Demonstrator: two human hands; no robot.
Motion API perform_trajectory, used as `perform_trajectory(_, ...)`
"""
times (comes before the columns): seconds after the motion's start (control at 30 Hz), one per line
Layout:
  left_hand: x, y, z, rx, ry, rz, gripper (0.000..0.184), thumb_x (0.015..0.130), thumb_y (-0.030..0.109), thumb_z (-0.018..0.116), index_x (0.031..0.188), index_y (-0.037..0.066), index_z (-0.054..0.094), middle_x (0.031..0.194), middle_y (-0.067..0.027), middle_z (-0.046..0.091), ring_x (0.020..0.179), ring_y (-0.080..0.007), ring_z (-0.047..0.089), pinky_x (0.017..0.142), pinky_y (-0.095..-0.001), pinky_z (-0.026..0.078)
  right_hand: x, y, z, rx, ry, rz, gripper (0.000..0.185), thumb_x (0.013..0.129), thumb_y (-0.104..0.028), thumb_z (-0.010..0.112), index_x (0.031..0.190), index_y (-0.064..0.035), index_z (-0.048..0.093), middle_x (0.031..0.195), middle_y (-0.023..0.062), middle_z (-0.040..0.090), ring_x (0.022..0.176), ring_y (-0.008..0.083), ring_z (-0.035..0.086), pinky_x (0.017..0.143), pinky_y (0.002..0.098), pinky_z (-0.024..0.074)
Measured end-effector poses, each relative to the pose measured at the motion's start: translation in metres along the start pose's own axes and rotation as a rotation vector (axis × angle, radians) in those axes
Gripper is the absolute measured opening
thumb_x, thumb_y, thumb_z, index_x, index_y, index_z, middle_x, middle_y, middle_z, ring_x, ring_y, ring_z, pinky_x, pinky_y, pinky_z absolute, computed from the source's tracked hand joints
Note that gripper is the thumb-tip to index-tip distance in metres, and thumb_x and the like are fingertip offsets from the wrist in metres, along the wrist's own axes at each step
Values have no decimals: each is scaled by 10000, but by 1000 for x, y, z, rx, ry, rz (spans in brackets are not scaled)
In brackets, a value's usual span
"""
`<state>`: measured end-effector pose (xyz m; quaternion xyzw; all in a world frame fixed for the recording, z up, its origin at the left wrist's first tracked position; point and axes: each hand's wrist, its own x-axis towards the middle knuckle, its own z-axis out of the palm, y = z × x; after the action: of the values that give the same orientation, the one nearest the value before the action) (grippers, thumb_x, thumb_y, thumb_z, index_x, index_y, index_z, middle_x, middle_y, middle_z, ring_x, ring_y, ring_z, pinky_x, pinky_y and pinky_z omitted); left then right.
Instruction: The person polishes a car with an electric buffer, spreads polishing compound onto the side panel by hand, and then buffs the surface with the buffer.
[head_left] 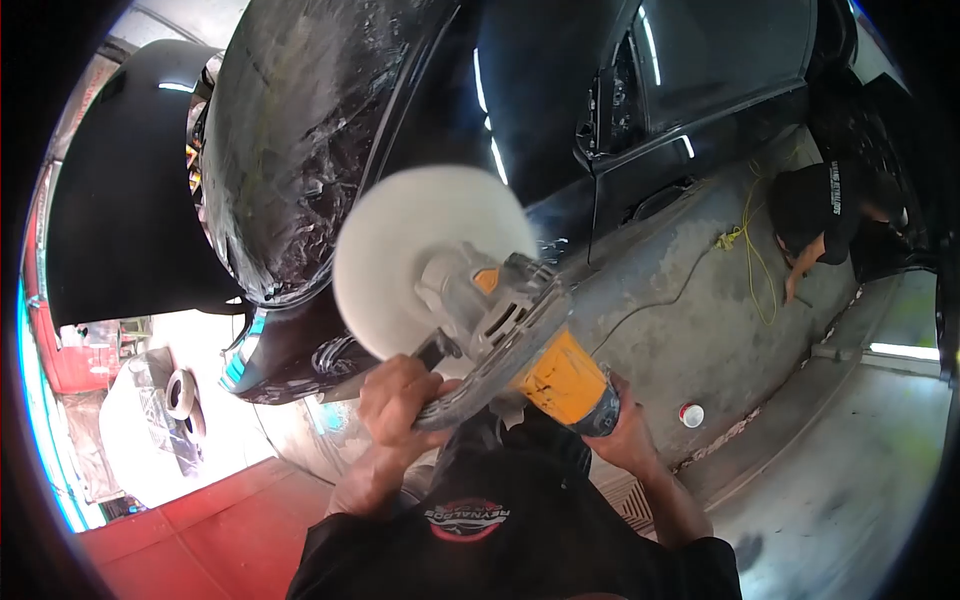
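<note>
A rotary polisher (pixel 565 378) with a yellow motor body and grey head is held in front of my chest. Its large round white pad (pixel 425 255) is up against or just in front of the black car (pixel 530 90); I cannot tell whether they touch. My left hand (pixel 395 402) is closed around the polisher's front handle. At the rear end of the yellow body, my right hand (pixel 628 430) wraps the grip, its fingers partly hidden. Whitish smears cover the car's windshield (pixel 300 130), and a few white spots show on the side panel near the pad.
A co-worker (pixel 815 215) in a dark shirt crouches at the far right by the car. A yellow cord (pixel 750 250) and a dark cable lie on the concrete floor (pixel 690 330). Near my right arm stands a small can (pixel 691 415). A black panel (pixel 130 190) rises at left.
</note>
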<state>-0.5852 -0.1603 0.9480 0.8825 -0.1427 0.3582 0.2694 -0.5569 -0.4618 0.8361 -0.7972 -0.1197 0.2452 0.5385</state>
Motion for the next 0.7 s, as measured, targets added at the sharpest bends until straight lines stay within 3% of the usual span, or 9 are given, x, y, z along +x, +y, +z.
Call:
perform_trajectory(0.13, 4, 8, -7, 76, 30, -53, 608, 919, 537, 629, 786, -55, 584, 647, -130, 603, 551, -286, 628, 497, -359, 494, 0, -12, -13, -80, -52, 11, 848, 702, -100, 817, 1409, 13, 363, 1149, 221, 675, 1141, 308, 660, 923, 387, 512)
perform_trajectory(0.17, 19, 3, -6, 15, 41, 11, 560, 921, 494, 620, 810, -55, 604, 680, -133, 630, 583, -292, 646, 514, -352, 508, 2, -21, -18, -64, 0, -51, 846, 707, -100, 810, 1416, 9, 360, 1148, 226, 673, 1127, 323, 665, 920, 397, 516)
perform_trajectory(0.23, 57, -1, -6, 143, 49, 128, 364, 758, 287, 696, 878, -54, 652, 754, -132, 683, 661, -283, 682, 602, -348, 543, 16, -46, -33, -31, 111, -174, 844, 719, -101, 794, 1431, 2, 354, 1147, 237, 671, 1099, 354, 674, 912, 418, 523)
perform_trajectory(0.33, 137, 0, 21, 289, 291, 169, 214, 681, 127, 751, 841, 14, 663, 701, -113, 648, 584, -245, 646, 556, -313, 485, 41, -75, -56, -14, 263, -214, 849, 681, -76, 835, 1386, 20, 372, 1178, 196, 649, 1131, 274, 642, 960, 384, 487)
perform_trajectory(0.47, 215, -20, 35, 61, 321, 205, 424, 596, 158, 905, 938, 44, 681, 728, -84, 679, 610, -265, 646, 602, -325, 503, 77, -111, -70, -34, 383, -266, 825, 706, -44, 794, 1406, 9, 361, 1225, 212, 630, 1167, 290, 627, 978, 388, 479)
perform_trajectory(0.5, 217, -13, 30, 12, 224, 89, 252, 701, 118, 804, 886, 5, 675, 730, -136, 683, 618, -290, 657, 602, -345, 516, 77, -114, -70, -49, 406, -269, 823, 706, -42, 793, 1404, 9, 360, 1233, 215, 625, 1176, 293, 623, 982, 387, 476)
perform_trajectory(0.57, 203, -11, 22, 109, 192, 95, 216, 751, 108, 765, 905, -7, 669, 761, -146, 698, 641, -300, 666, 625, -356, 522, 73, -99, -65, -56, 393, -297, 835, 701, -49, 800, 1409, 1, 359, 1214, 212, 636, 1162, 301, 636, 967, 386, 486)
perform_trajectory(0.6, 182, -18, 22, 259, 256, 215, 344, 696, 140, 827, 977, 20, 668, 790, -104, 709, 657, -284, 665, 649, -347, 515, 74, -92, -60, -60, 379, -324, 841, 699, -52, 803, 1411, -3, 359, 1205, 211, 641, 1155, 304, 642, 960, 385, 491)
perform_trajectory(0.7, 103, -20, -2, 279, 158, 234, 334, 743, 172, 750, 983, -29, 633, 780, -118, 691, 651, -271, 660, 612, -347, 505, 51, -66, -42, -26, 230, -232, 847, 687, -52, 827, 1396, 6, 367, 1171, 190, 651, 1121, 257, 640, 962, 390, 489)
